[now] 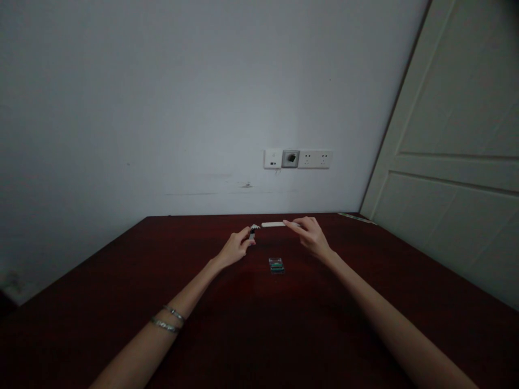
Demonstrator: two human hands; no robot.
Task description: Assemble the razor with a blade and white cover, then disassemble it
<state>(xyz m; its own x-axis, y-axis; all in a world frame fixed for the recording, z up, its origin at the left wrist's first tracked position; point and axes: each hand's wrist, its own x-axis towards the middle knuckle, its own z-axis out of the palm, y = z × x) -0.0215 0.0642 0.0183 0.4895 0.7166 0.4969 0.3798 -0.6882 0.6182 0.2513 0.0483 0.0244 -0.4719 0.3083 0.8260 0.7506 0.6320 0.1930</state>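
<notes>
Toward the far side of the table, my left hand (238, 244) pinches a small upright object (252, 233) with a pale grey lower part, a dark middle and a whitish top; its exact kind is too small to make out. My right hand (310, 234) grips one end of a slim white stick (273, 224), held level and pointing left. The stick's free tip is just to the right of the small object's top, with a narrow gap showing between them. Below and between my hands, a small clear case (276, 265) with green inside lies on the table.
The dark red table (194, 335) reaches to a pale wall (194, 108) with a row of sockets (307, 159). A thin strip (357, 218) lies by the table's far right corner. A white panelled door (454, 151) stands along the right.
</notes>
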